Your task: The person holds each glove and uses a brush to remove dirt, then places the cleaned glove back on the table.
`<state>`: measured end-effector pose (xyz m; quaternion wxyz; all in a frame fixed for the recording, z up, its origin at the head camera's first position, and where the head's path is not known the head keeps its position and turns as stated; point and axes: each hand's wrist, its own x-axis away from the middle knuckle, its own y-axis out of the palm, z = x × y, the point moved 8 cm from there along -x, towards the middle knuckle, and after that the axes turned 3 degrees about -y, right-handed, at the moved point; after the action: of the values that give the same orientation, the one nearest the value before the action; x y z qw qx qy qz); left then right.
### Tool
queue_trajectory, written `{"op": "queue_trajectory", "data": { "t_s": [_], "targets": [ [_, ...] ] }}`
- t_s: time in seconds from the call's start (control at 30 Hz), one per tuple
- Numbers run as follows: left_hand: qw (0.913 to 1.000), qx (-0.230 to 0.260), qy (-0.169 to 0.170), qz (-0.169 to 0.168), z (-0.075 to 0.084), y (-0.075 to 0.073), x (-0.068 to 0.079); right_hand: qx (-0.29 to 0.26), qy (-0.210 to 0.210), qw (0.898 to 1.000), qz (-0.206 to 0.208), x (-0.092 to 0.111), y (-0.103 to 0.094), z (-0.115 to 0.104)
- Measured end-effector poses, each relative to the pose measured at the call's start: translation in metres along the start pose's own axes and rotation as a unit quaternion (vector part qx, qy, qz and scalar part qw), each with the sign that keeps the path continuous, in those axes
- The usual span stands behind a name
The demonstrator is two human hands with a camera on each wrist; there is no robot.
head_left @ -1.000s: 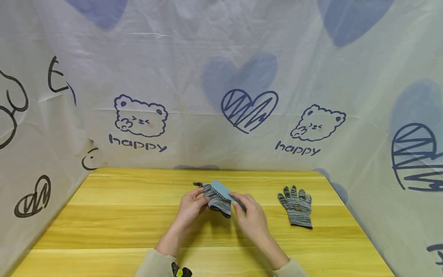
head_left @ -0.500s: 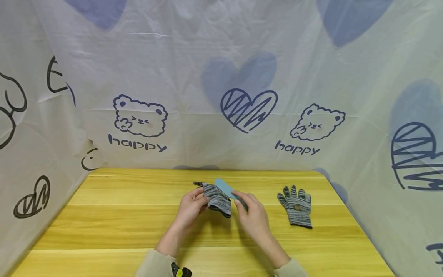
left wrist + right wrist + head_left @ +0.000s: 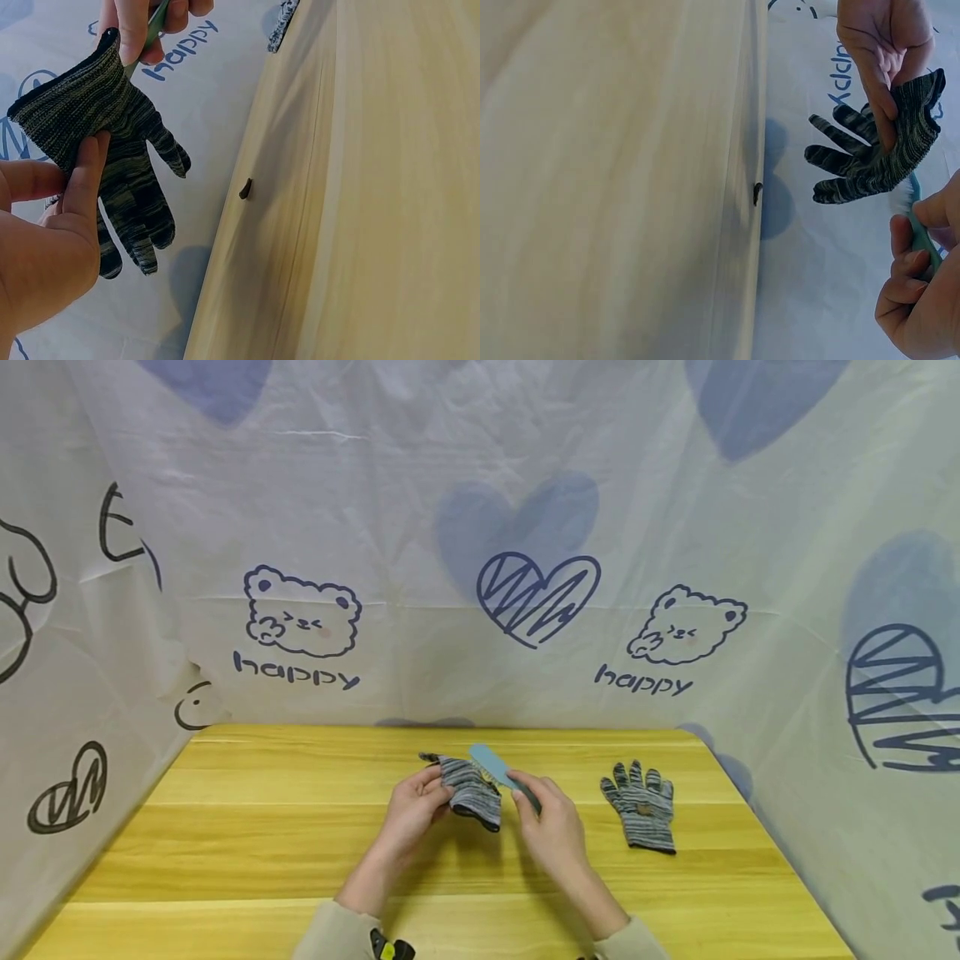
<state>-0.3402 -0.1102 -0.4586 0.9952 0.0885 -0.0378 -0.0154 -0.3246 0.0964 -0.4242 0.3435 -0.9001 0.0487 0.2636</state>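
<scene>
A grey-and-black knitted glove [image 3: 468,789] is held up over the table, its dark-edged cuff toward the lower right in the head view. My left hand [image 3: 411,806] pinches it between thumb and fingers; in the left wrist view its fingers [image 3: 118,202] hang loose. My right hand [image 3: 551,822] grips the handle of a blue-green brush [image 3: 491,766]. The bristles face the glove's upper right side, where a brownish patch partly shows. In the right wrist view the brush [image 3: 915,195] is partly behind the glove [image 3: 900,150].
A second matching glove [image 3: 643,810] lies flat at the right of the yellow wood-grain table [image 3: 247,852], with a brown patch on it. A small dark object [image 3: 245,188] lies near the table's edge in the left wrist view. Printed cloth [image 3: 420,568] hangs behind.
My right hand has moved the brush slightly up and to the right along the glove, uncovering part of the brownish patch. The left hand and held glove have stayed nearly still.
</scene>
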Motion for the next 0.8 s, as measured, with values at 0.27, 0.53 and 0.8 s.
{"op": "queue_trajectory", "data": {
  "t_s": [0.27,0.53,0.8],
  "targets": [
    [0.9993,0.031,0.006,-0.017,0.001,-0.002,-0.001,-0.019,0.028,0.999,0.014,-0.005,-0.007,0.011],
    [0.9988,0.036,-0.007,-0.034,-0.003,-0.016,-0.006,-0.049,0.045,0.998,0.011,-0.009,-0.014,0.019],
    [0.9964,-0.061,-0.022,-0.055,-0.008,-0.036,-0.003,-0.06,0.052,0.997,0.023,-0.013,-0.023,0.025]
  ]
}}
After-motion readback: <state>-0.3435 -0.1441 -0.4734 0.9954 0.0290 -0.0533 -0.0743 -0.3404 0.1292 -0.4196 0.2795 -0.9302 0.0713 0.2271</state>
